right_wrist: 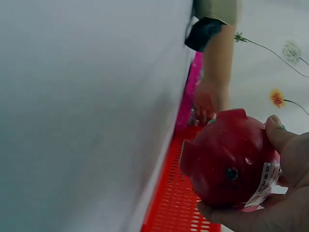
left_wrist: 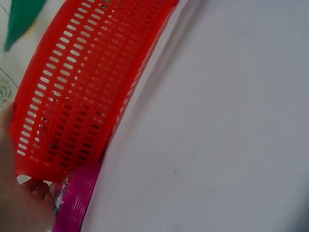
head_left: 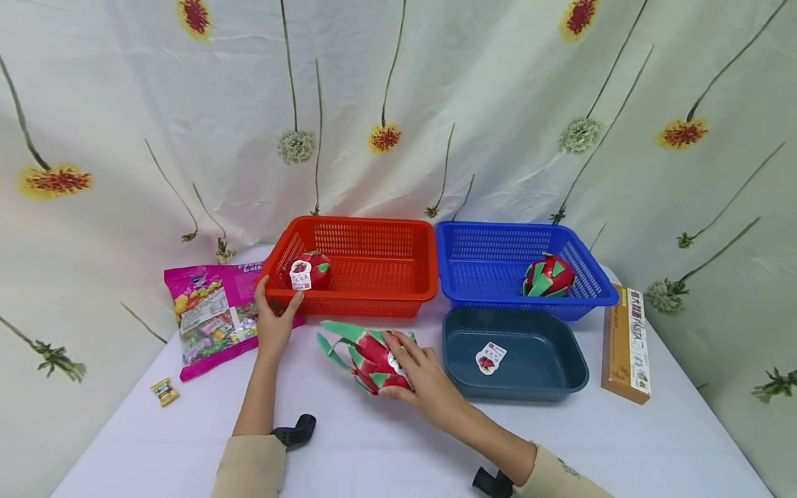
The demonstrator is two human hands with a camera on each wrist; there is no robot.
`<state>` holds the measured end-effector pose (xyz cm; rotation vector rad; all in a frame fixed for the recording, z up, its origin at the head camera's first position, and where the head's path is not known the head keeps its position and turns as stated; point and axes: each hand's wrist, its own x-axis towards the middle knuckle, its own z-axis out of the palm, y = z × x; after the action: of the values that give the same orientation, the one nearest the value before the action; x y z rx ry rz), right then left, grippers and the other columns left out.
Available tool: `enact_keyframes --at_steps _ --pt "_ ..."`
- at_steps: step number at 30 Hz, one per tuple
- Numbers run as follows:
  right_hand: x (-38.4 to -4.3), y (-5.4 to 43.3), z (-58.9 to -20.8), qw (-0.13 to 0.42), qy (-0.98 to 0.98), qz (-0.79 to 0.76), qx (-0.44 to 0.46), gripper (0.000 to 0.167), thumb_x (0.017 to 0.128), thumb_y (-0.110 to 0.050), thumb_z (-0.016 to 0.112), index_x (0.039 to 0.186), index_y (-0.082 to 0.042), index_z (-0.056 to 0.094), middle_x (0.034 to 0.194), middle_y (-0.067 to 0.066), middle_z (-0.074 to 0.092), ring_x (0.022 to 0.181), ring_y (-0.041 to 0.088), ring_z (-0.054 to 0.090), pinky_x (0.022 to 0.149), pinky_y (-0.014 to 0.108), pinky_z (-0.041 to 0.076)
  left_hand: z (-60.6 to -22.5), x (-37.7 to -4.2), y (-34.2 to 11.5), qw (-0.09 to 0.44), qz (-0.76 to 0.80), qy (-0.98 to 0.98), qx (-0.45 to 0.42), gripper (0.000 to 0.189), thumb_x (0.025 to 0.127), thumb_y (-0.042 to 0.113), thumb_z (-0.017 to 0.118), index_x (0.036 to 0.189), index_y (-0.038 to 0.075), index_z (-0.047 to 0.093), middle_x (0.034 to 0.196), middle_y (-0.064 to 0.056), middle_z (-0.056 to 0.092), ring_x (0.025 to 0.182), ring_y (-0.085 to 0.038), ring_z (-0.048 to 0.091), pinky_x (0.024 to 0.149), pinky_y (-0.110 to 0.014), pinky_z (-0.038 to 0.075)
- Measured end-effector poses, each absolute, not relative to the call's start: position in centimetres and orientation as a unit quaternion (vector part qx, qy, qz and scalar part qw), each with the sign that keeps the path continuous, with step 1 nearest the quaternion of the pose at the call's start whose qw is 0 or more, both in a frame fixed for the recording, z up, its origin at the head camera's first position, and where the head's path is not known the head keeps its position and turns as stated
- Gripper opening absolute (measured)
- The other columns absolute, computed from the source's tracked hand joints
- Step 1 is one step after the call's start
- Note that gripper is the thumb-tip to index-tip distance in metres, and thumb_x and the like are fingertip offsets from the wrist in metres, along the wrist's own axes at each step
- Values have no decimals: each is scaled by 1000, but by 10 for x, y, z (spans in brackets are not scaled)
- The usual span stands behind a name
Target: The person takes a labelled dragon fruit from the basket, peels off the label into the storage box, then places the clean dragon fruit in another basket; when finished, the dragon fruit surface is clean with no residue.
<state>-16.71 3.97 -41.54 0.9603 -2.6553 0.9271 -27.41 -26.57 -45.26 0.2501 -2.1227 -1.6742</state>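
My right hand (head_left: 426,377) grips a toy-like dragon fruit (head_left: 373,356), red with long green leaf tips pointing left, held over the table in front of the red basket (head_left: 367,304). In the right wrist view, thumb and fingers lie around its round red base, beside a white sticker. My left hand (head_left: 277,321) holds the near left corner of that basket, whose slotted wall fills much of the left wrist view. A second dragon fruit (head_left: 319,270) with a white label lies in the red basket's left end. Another dragon fruit (head_left: 549,277) sits in the blue basket (head_left: 461,297).
A dark teal tray (head_left: 517,393) with a dragon-fruit sticker (head_left: 490,358) in it stands before the blue basket. Right of it lies a pasta box (head_left: 625,346). A pink candy bag (head_left: 214,318) touches the red basket's left side; a small yellow wrapped candy (head_left: 165,392) lies nearer.
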Motion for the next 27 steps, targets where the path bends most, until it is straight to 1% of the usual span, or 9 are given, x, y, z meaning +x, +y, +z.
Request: enact_keyframes --at_steps 4,10,13,17,19,22,24,27 --pt "-169 37 -433 55 -896 301 322 80 82 -51 59 148 -26 21 146 3 30 104 21 42 80 31 48 -453 -275 -266 213 -602 -764 93 82 83 47 63 145 35 11 150 -1 18 137 -24 17 103 -48 31" --pt "-183 31 -439 54 -885 316 337 79 81 -47 63 147 -27 25 146 -3 30 105 19 40 80 29 48 -452 -273 -264 218 -597 -767 92 82 83 46 63 145 35 11 150 -2 19 137 -24 18 103 -47 31" --pt "-192 27 -441 54 -875 338 344 77 81 -45 65 146 -26 28 147 -3 29 110 20 41 83 30 48 -452 -273 -264 219 -594 -768 95 81 83 47 63 145 35 11 150 -2 19 137 -25 18 103 -48 31" --pt "-200 25 -445 55 -859 383 336 74 81 -41 66 145 -21 32 148 2 28 123 23 38 91 36 46 -453 -274 -264 217 -597 -767 95 81 83 47 63 145 35 11 150 -3 19 137 -25 17 102 -48 33" --pt "-202 25 -447 52 -854 404 325 76 81 -40 66 145 -21 30 148 3 28 128 24 34 96 39 42 -454 -274 -263 217 -598 -766 93 82 83 47 63 145 34 11 150 -3 19 137 -25 17 101 -48 33" --pt "-204 25 -450 45 -850 429 302 82 80 -42 68 147 -20 25 147 4 30 132 23 31 98 41 40 -456 -274 -264 219 -600 -764 92 81 83 46 63 145 34 12 150 -3 19 137 -25 17 101 -49 33" --pt "-206 25 -453 44 -848 443 288 87 78 -44 69 147 -18 25 146 5 33 131 23 33 99 40 39 -456 -274 -264 222 -600 -763 92 81 83 46 63 145 33 12 150 -3 19 137 -25 17 101 -49 33" --pt "-208 27 -457 43 -842 464 273 89 74 -44 74 145 -12 30 142 6 39 128 22 38 98 38 40 -455 -275 -265 227 -597 -764 91 81 83 46 64 145 33 13 150 -2 19 137 -25 17 102 -49 32"
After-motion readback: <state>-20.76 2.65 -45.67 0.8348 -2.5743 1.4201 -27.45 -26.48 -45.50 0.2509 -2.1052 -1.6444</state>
